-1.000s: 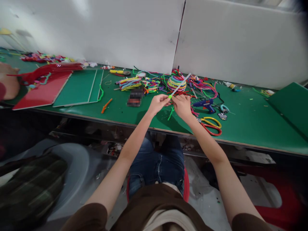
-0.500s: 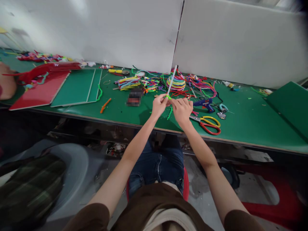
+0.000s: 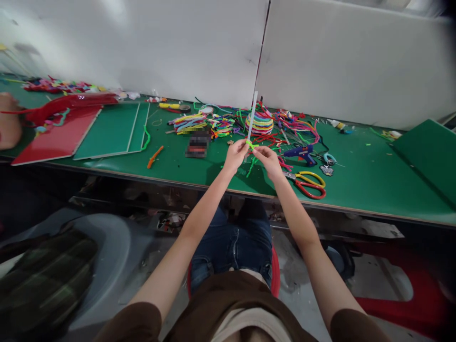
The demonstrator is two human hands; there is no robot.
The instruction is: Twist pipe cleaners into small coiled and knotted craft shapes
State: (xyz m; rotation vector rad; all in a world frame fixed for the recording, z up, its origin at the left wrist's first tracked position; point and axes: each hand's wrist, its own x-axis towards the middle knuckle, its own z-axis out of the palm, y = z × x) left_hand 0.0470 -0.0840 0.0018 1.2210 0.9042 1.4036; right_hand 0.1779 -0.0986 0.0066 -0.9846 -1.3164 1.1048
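Head: left hand (image 3: pixel 235 156) pinches stick (image 3: pixel 252 115), right hand (image 3: pixel 268 158) green strand (image 3: pixel 250 144) (red bag (image 3: pixel 96 99), contents unclear)

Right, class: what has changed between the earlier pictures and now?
The pale stick, which leaned right, has swung leftward to nearly upright in the left hand. More of the lime strand shows. The scissors and blue glue gun stayed put.

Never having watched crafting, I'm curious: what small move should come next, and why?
Perhaps the right hand should wind the bright green fuzzy strip around the long translucent stick: the left hand holds the stick, and the strip reaches the right hand.
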